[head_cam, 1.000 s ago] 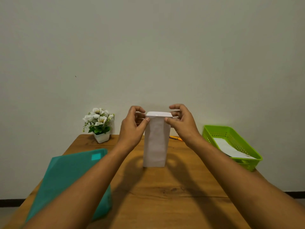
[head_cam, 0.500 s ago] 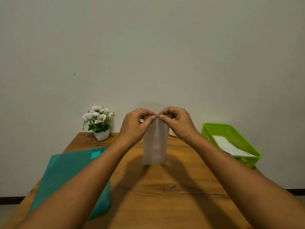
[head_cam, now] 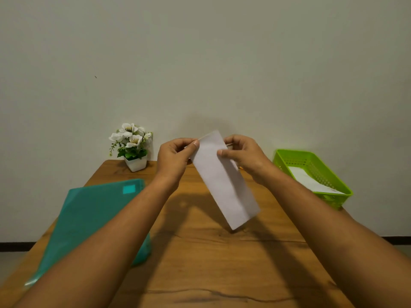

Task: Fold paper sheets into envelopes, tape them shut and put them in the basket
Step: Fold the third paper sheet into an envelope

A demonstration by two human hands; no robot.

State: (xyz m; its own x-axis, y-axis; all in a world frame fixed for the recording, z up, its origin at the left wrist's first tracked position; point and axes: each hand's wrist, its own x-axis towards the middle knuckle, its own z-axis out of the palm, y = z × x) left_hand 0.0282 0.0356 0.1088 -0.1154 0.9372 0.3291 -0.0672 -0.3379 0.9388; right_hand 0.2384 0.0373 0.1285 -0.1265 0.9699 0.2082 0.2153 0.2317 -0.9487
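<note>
A long white folded paper envelope (head_cam: 224, 181) hangs in the air above the wooden table (head_cam: 200, 263), tilted with its lower end toward the right. My left hand (head_cam: 175, 158) pinches its upper left corner between thumb and fingers. My right hand (head_cam: 244, 156) grips the upper right edge, thumb on the front. The green plastic basket (head_cam: 333, 174) stands at the table's right side with a white envelope (head_cam: 309, 181) lying in it.
A teal plastic folder (head_cam: 93, 221) lies on the left part of the table. A small white pot of white flowers (head_cam: 133, 147) stands at the back left by the wall. An orange pencil tip (head_cam: 240, 168) shows behind my right hand.
The envelope hung straight down with both thumbs meeting at its top edge. Now my hands have moved apart to its upper corners and its lower end has swung to the right.
</note>
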